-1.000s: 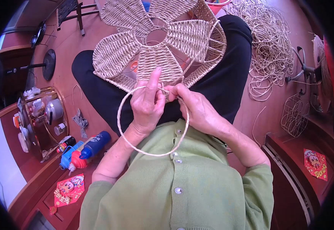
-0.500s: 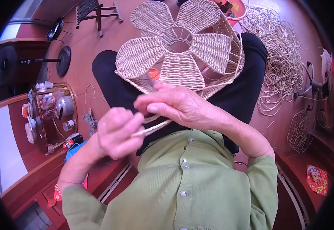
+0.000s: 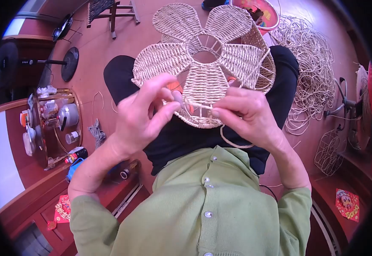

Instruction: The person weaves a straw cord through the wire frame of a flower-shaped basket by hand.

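Note:
A woven, flower-shaped piece point(image 3: 203, 83) of pale twisted cord lies across my lap, with petals around a central ring hole. Its near rim point(image 3: 199, 123) curves below the front petal. My right hand point(image 3: 250, 115) pinches a pale cord point(image 3: 199, 105) between thumb and forefinger at that petal's lower edge. To the left, my left hand point(image 3: 147, 111) is at the cord's other side, its thumb and curled fingers closing near it and the forefinger raised; the exact contact is partly hidden. A loop of cord point(image 3: 233, 143) hangs below my right hand.
A large heap of loose cord point(image 3: 307, 64) lies on the floor at right, near a wire frame point(image 3: 329, 149). A red basin point(image 3: 271, 17) stands beyond the woven piece. At left are a shelf cart point(image 3: 62, 123), a fan point(image 3: 70, 64) and a folding stool point(image 3: 113, 15).
Both hands have moved up to the front petal. My right hand shifted right and now pinches cord; my left hand rose and its forefinger lifted. The woven piece shifted slightly right.

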### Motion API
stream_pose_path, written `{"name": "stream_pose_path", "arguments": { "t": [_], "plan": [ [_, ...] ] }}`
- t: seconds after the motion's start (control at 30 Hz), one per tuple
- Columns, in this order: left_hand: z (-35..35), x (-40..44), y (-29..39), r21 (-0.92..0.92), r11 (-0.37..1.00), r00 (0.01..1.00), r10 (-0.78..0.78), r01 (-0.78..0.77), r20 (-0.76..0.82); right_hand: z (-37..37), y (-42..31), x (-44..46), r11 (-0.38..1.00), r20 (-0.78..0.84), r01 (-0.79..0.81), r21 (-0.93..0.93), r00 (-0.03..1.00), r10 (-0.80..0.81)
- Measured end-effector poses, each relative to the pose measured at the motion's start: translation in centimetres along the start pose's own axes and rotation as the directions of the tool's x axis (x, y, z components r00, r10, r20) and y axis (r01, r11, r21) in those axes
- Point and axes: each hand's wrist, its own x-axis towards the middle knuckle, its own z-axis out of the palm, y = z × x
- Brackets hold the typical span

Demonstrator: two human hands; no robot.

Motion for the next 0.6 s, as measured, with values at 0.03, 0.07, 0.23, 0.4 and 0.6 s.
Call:
{"name": "stream_pose_path", "arguments": {
  "t": [0.03,0.07,0.23,0.4,0.6],
  "plan": [
    [0.7,-0.5,-1.2,-0.084,0.97,0.971,-0.222,0.23,0.092,0.5,0.4,-0.5,0.997,-0.001,0.018,-0.078,1.0,-0.018],
    [1.3,-0.6,-2.0,-0.128,0.915,0.915,-0.354,0.381,0.191,1.2,0.7,-0.9,0.984,0.029,0.021,-0.174,0.999,-0.016],
    [3.4,1.0,-2.7,-0.341,0.645,0.721,-0.523,0.684,0.455,4.7,1.8,0.2,0.926,0.118,0.001,-0.377,0.992,0.047],
    [3.4,1.9,-3.5,-0.211,0.734,0.715,-0.485,0.646,0.503,5.9,2.1,1.8,0.929,0.097,0.019,-0.37,0.995,0.018],
    [2.5,1.0,-5.0,0.207,0.959,0.973,-0.216,0.196,0.083,4.6,1.7,1.6,0.937,-0.115,0.082,-0.34,0.985,-0.128]
  ]
}}
